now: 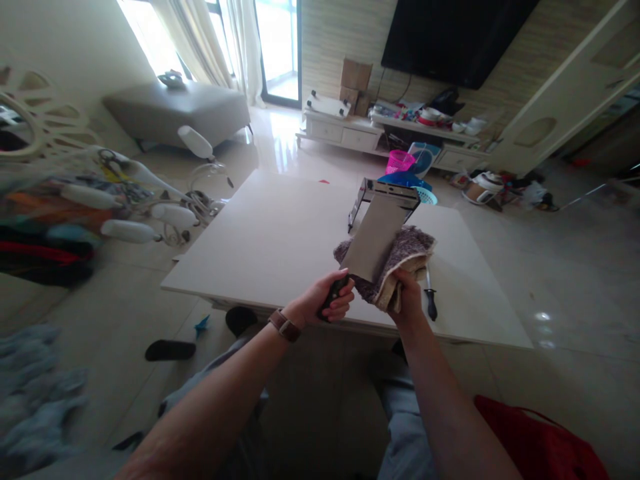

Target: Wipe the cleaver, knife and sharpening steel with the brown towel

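Observation:
My left hand [333, 297] is closed around the black handle of a cleaver [375, 233], whose broad blade points up and away over the table. In my right hand [409, 299] is a bunched purple-brown cloth [413, 248] with a beige underside. The cloth sits against and behind the blade; whether it presses on the steel I cannot tell. Just beyond the blade's far end stands a shiny metal frame [390, 189], partly hidden by the cleaver. To the right of my right hand, a sharpening steel [431, 303] with a black handle lies on the table.
The white table [260, 233] spans the middle, its near edge before my legs. Pink [400, 161] and blue baskets [405, 180] show behind its far edge. A lamp with several white shades [133, 231] is at left. A red bag [540, 440] lies at lower right.

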`<state>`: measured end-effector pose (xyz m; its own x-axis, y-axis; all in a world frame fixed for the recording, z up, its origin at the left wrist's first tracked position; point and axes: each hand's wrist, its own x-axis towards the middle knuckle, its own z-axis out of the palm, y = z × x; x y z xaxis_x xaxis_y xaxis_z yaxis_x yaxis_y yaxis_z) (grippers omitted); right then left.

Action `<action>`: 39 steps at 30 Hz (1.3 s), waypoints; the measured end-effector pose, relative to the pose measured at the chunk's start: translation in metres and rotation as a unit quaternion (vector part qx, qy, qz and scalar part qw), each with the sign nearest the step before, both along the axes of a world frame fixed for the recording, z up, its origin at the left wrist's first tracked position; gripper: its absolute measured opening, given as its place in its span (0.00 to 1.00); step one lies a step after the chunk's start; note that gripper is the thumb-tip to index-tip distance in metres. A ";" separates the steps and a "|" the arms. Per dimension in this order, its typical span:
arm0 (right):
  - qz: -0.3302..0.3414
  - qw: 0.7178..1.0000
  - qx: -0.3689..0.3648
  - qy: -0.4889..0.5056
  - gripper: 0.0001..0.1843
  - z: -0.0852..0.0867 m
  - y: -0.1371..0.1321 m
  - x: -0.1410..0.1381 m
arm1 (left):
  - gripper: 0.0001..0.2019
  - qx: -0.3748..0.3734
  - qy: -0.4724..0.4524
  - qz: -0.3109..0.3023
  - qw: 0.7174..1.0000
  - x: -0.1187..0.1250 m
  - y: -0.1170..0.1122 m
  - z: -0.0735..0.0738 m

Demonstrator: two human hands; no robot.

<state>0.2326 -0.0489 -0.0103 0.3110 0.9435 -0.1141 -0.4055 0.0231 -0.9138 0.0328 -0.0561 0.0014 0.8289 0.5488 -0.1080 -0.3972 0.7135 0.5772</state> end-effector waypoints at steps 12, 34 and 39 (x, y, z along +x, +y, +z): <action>-0.044 0.998 -0.033 0.017 0.23 0.005 0.003 -0.011 | 0.22 0.031 0.052 0.002 0.998 0.001 0.004 -0.010; -0.077 0.995 -0.041 0.043 0.18 -0.001 0.010 0.005 | 0.23 0.032 0.040 0.074 0.996 -0.007 0.009 -0.008; -0.045 0.998 -0.023 0.038 0.24 0.001 0.004 -0.007 | 0.21 0.062 0.096 0.050 0.992 0.001 0.005 -0.011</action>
<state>0.2254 -0.0445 -0.0091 0.3828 0.9054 -0.1838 -0.4717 0.0204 -0.8815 0.0336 -0.0508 -0.0095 0.7399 0.6466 -0.1853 -0.3364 0.5943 0.7306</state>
